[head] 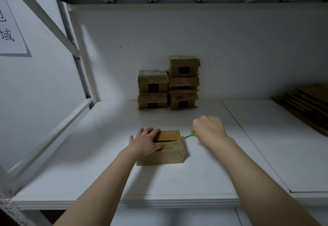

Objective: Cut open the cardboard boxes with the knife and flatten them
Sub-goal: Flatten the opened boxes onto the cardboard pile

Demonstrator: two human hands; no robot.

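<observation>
A small cardboard box (pixel 170 152) sits on the white shelf (pixel 106 172) in front of me. A dark slit runs across its top, and the far flap is taped yellow. My left hand (pixel 146 141) lies flat on the box's left top, fingers straight, pressing it down. My right hand (pixel 209 130) grips a knife with a green handle (pixel 191 134). Its short blade points left at the box's upper right corner, just beside the slit's end.
Two stacks of taped cardboard boxes (pixel 168 83) stand against the back wall. Flattened cardboard sheets (pixel 305 103) lie at the far right of the shelf. A metal frame post (pixel 78 62) and a paper sign (pixel 10 30) are at the left.
</observation>
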